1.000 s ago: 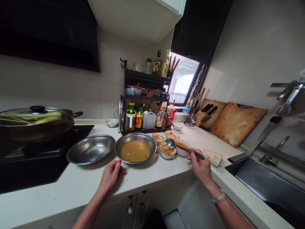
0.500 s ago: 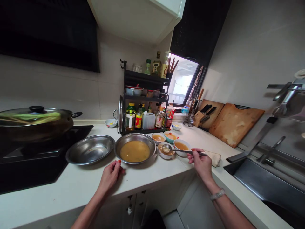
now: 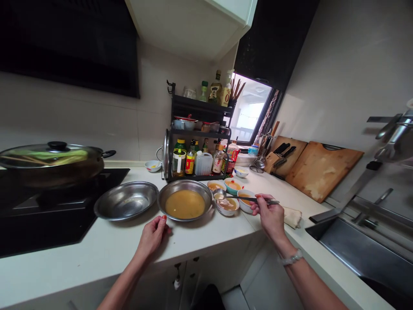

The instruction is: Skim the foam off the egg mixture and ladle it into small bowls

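Observation:
My right hand (image 3: 269,215) grips the dark handle of a metal ladle (image 3: 220,194). The ladle's head hangs over the gap between a small white bowl (image 3: 227,212) and a wide steel bowl (image 3: 185,216). A pale piece of food sits in broth in that small bowl. Yellowish-brown broth fills the bottom of the steel bowl. My left hand (image 3: 153,237) is closed at the steel bowl's near left rim, thumb on the edge, the other fingers curled and partly hidden. More small bowls of broth (image 3: 232,185) stand just behind and to the right.
Left of the broth lies another steel bowl (image 3: 127,201), beside a stove with a lidded pan (image 3: 54,161). A black rack (image 3: 200,131) of bottles stands behind. To the right are a folded cloth (image 3: 292,216), a cutting board (image 3: 325,170), a knife block (image 3: 273,160) and a sink (image 3: 355,254).
The ladle's head has moved left and up, from over the near small bowl toward the steel bowl. My left hand stays at the rim. The view has shifted slightly.

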Demonstrator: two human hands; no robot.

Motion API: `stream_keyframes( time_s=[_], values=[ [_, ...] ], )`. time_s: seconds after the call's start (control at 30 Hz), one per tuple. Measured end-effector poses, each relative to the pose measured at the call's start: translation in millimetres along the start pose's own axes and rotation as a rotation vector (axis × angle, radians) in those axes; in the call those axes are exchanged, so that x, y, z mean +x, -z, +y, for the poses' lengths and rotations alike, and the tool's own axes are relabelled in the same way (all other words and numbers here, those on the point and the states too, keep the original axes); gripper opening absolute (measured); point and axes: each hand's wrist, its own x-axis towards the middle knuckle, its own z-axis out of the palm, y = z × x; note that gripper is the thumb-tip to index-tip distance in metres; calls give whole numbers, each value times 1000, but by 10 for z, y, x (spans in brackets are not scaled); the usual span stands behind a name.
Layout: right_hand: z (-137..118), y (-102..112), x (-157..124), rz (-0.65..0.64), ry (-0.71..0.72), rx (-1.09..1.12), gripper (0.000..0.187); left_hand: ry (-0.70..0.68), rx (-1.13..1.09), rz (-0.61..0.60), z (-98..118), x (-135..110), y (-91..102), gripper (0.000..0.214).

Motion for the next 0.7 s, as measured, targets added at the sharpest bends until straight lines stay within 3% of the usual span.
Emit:
stream_keyframes(
  time_s=[0.17, 0.33, 0.43, 0.5, 0.7],
  values=[
    [-1, -299, -110, -134, 112, -9, 36, 15, -19, 0, 15, -8, -8, 57],
    [3, -422, -295, -278, 402, -96, 21, 5, -18, 13, 39, -17, -15, 55],
    [12, -334, -336, -353, 588, -170, 17, 4, -23, 18, 35, -13, -16, 55],
    [41, -227, -327, -329, 626, -219, 17, 5, -38, 15, 18, -7, -16, 55],
    [184, 117, -290, -165, 458, -349, 21, 21, -46, 7, -58, 14, -2, 54]
  ],
)
